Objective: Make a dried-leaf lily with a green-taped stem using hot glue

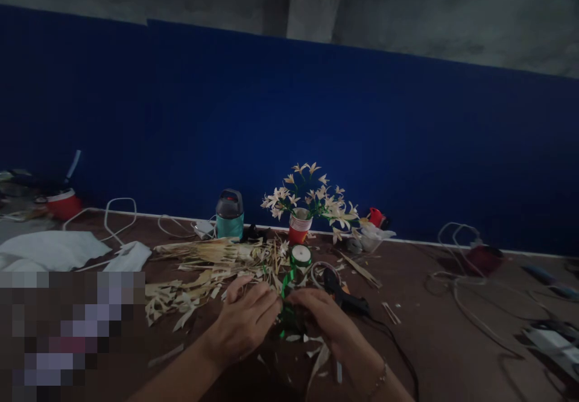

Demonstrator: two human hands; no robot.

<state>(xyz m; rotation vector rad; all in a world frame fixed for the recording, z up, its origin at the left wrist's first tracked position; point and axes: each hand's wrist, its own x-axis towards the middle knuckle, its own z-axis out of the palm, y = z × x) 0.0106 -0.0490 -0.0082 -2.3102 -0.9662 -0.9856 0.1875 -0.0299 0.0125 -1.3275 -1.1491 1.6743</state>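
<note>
My left hand point(251, 319) is closed, its fingers curled beside a shiny green tape strip point(288, 280). Opposite it, my right hand point(324, 312) is also closed, with its fingertips at the same green strip. The fingers hide just how the strip is gripped. It runs up towards a roll of green tape point(301, 256) with a white top. Dried husk strips point(199, 251) and pale cut pieces lie beyond and left of my left hand. A black glue gun point(346, 296) rests right of my right hand, its cord trailing towards me.
Behind the roll, a red cup point(300, 227) holds pale flowers point(335, 206) on green stems. A teal container point(230, 218) with a dark lid stands left of it. Cables point(479, 320) lie at right; white sheets point(54, 248) at left. A blue panel point(280, 118) rises behind the table.
</note>
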